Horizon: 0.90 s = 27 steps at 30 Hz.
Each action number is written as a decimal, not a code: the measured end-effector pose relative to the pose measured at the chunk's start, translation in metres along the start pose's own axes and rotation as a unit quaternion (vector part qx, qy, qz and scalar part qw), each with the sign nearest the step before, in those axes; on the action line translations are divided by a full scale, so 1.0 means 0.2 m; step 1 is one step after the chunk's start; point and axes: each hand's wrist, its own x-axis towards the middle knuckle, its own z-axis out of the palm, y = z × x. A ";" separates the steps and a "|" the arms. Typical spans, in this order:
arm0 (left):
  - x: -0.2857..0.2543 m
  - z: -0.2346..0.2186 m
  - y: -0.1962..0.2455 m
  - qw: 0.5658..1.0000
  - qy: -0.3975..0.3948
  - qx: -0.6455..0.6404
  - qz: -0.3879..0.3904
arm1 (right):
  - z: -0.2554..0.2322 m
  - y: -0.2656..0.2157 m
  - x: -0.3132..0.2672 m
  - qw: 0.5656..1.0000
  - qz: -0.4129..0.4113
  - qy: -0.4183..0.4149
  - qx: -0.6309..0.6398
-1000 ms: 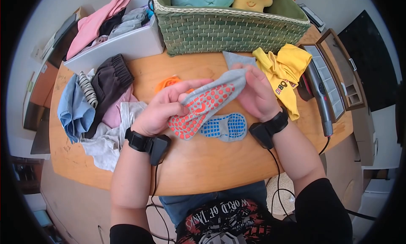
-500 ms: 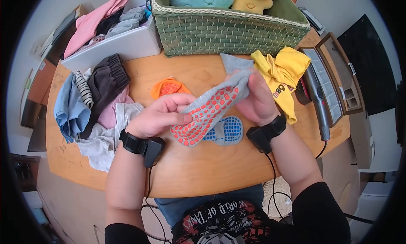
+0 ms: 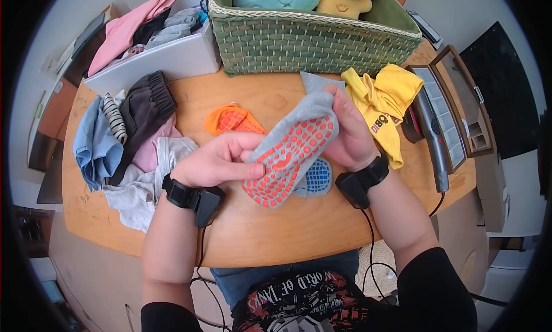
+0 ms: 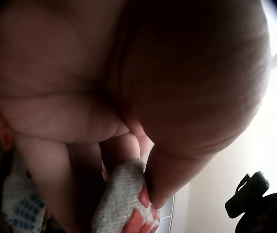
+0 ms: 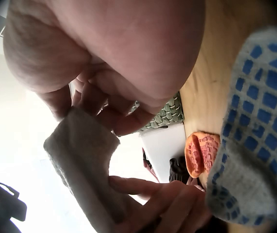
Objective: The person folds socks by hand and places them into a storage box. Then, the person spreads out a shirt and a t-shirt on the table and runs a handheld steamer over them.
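Note:
A grey sock with red grip dots (image 3: 287, 159) is stretched slantwise between both hands above the table, its dotted sole facing the head camera. My left hand (image 3: 221, 162) pinches its side near the lower end, thumb on the dots. At the upper end my right hand (image 3: 352, 128) pinches the sock; in the right wrist view thumb and fingertips meet on the grey cloth (image 5: 82, 145). Beneath lies a grey sock with blue grip dots (image 3: 318, 177), partly hidden by the held one. An orange sock with red dots (image 3: 233, 119) lies beyond the left hand.
Dark trousers (image 3: 144, 113), a blue garment (image 3: 98, 145) and a pale grey garment (image 3: 135, 197) are heaped at left. A white bin (image 3: 167, 64) of clothes and a green woven basket (image 3: 310, 47) stand behind. A yellow garment (image 3: 385, 93) and a grey corded appliance (image 3: 434, 125) lie right.
The red-dotted sock has been turned so its sole shows more broadly, its lower end now nearer the body. It covers more of the blue-dotted sock; both hands keep hold.

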 end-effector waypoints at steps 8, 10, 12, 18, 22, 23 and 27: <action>0.06 0.10 -0.03 0.998 -0.038 0.001 -0.047 | 0.00 -0.01 0.00 0.997 0.071 0.001 0.033; 0.07 0.13 -0.02 0.998 -0.032 0.030 -0.054 | 0.00 -0.01 0.00 0.997 0.074 0.021 0.013; 0.08 0.12 -0.04 0.999 -0.010 0.029 -0.021 | 0.01 -0.01 0.01 0.996 0.078 0.039 -0.008; 0.12 0.12 -0.03 0.978 0.104 -0.115 0.140 | -0.01 0.02 0.05 0.983 0.001 0.124 -0.134; 0.12 0.08 -0.02 0.970 0.128 -0.107 0.177 | -0.01 -0.02 0.02 0.968 -0.011 0.051 -0.245; 0.12 0.08 -0.02 0.972 0.131 -0.097 0.171 | 0.02 -0.01 0.01 0.968 -0.009 0.049 -0.245; 0.12 0.07 -0.01 0.970 0.125 -0.122 0.168 | 0.04 0.02 0.02 0.933 -0.083 -0.055 -0.345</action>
